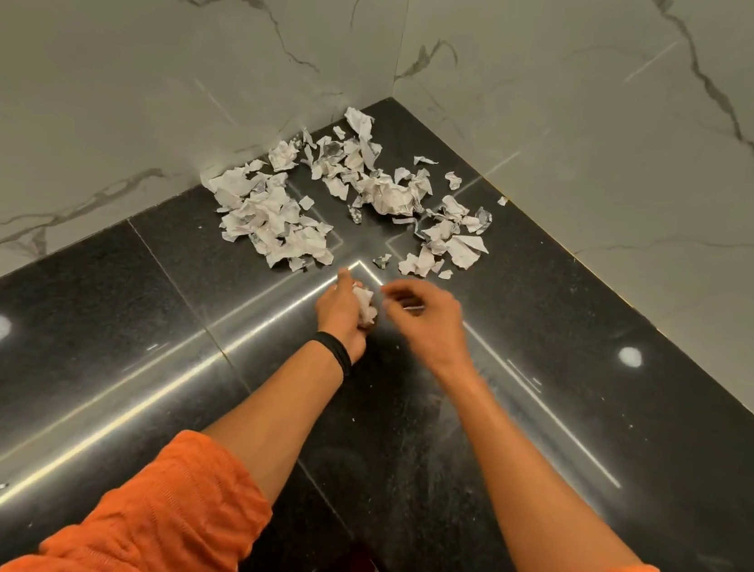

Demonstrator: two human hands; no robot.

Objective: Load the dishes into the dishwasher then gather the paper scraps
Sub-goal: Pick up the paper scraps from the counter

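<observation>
Now the left grip (341, 312) holds a crumpled wad (365, 310), the blurred right grip (424, 313) may pinch something, I cannot tell, and the loose paper scraps (274, 221) lie just farther on the black desk (594, 360), nearest the right grip.

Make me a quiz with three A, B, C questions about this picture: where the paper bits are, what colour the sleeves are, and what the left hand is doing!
1. Where do the paper scraps lie?
A. In the corner of the black surface
B. In a sink
C. On a chair

2. What colour are the sleeves?
A. Blue
B. Orange
C. Green

3. What is the left hand doing?
A. Lying flat, empty
B. Holding a crumpled wad
C. Pointing upward

Answers: 1 A, they spread where the two walls meet. 2 B, both sleeves are orange. 3 B, its fingers curl round white paper.
</observation>
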